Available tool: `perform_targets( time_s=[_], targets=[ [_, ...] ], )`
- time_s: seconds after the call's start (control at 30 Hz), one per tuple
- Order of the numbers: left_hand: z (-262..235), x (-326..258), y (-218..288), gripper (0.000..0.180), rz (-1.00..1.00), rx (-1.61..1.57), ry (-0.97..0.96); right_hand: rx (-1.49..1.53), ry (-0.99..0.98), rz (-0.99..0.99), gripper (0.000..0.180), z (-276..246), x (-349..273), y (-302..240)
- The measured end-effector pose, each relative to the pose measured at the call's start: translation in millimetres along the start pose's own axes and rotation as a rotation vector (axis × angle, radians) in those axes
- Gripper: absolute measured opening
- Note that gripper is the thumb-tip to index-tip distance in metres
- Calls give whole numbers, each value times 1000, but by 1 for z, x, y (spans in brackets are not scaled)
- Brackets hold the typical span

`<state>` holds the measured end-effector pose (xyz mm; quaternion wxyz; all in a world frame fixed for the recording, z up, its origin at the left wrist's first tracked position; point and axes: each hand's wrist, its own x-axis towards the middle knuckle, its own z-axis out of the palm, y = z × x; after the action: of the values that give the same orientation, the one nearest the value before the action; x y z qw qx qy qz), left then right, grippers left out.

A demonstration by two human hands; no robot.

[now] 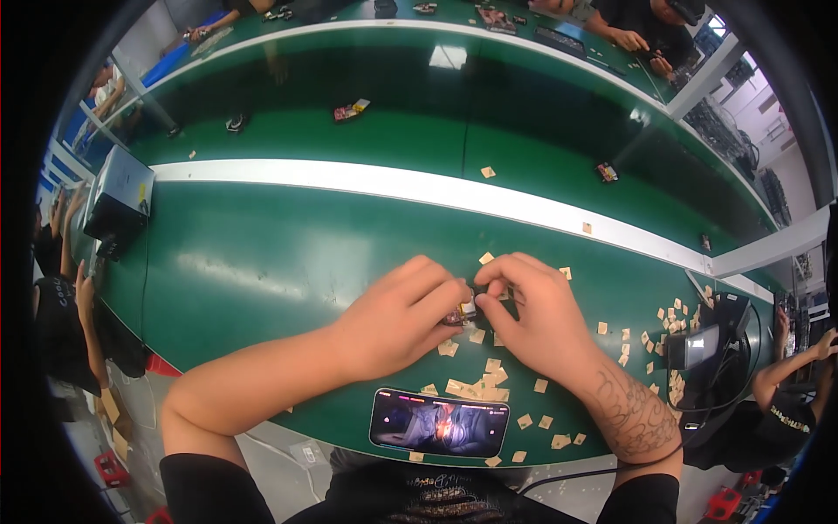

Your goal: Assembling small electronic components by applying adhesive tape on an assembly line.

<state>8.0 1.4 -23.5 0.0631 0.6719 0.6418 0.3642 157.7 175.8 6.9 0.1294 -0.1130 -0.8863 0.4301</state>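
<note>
Over the green table, my left hand is closed around a small electronic assembly with dark red and yellowish-white parts, much of it covered by the fingers. My right hand meets it from the right, thumb and forefinger curled together in a pinch at the assembly's edge. Whatever lies between those fingertips is too small to make out. Below both hands, a phone lies on its side with its screen lit. Small tan paper squares are scattered between the phone and my right forearm, some in a pile.
A white rail crosses behind my hands; several small assemblies lie beyond it. At the left end stands a metal box. A black device with a cable stands at right among more squares. Other people work around the table.
</note>
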Motion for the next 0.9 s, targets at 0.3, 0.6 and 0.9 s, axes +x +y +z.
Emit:
perform_targets(
  time_s=[0.3, 0.6, 0.9],
  targets=[
    [-3, 8, 15, 36, -134, -153, 134, 289, -77, 94, 11, -4, -4, 9],
    [0, 11, 13, 22, -408, -469, -8, 301, -24, 33, 8, -1, -6, 5],
    [-8, 62, -35, 22, -361, -148, 183, -62, 281, -77, 30, -16, 5, 17]
  ],
)
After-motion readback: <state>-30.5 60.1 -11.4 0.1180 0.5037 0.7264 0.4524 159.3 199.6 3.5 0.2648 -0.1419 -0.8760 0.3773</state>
